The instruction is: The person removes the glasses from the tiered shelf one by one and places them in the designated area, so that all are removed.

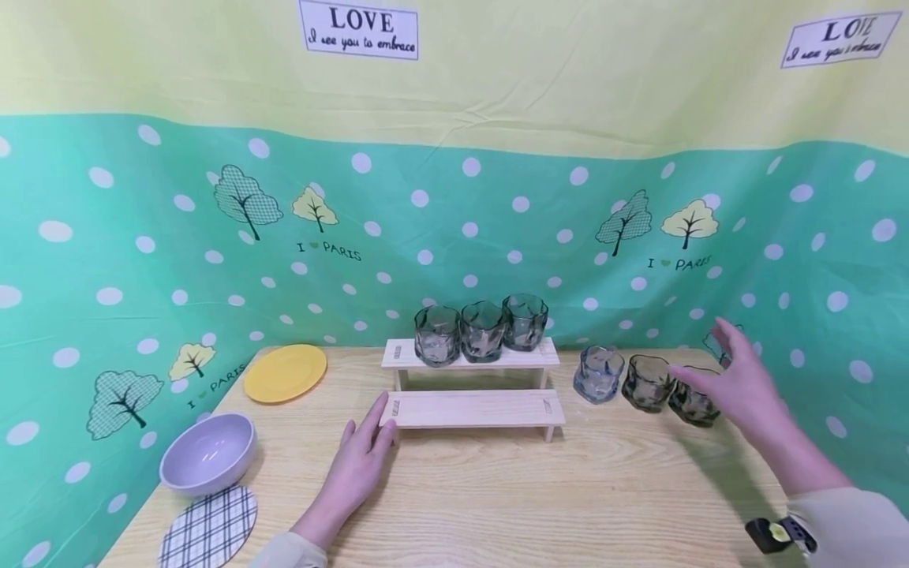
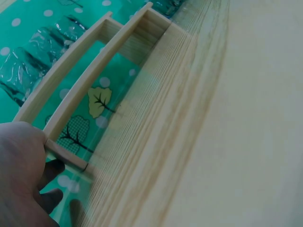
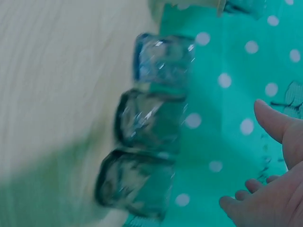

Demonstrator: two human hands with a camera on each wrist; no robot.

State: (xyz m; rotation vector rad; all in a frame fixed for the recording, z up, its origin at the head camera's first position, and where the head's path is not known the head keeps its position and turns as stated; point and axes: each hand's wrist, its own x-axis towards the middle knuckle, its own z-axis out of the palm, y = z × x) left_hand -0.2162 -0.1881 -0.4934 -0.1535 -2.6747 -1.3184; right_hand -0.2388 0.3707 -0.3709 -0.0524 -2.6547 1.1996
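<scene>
We see both shelves [image 1: 472, 410] and the grained table [image 1: 469, 489] in lt. wood tones, w/ three smoky grey-grn. glasses [image 1: 484, 335], one pale-blue glass [image 1: 599, 375] and two dk. brownish tumblers [image 1: 648, 384]. We note a yel. plate [image 1: 286, 374], lavender bowl [image 1: 209, 454], b&w plaid mat [image 1: 209, 527] and off-white sleeves [image 1: 852, 525]. Our cloth [image 1: 440, 181] runs pale yel. over grn., w/ whitish dots, blk. lettering, and trees in yel. and fine check.

Table front [image 1: 483, 497] offers passage; glasses [image 1: 484, 333] obstruct upper shelf [image 1: 398, 355].
</scene>
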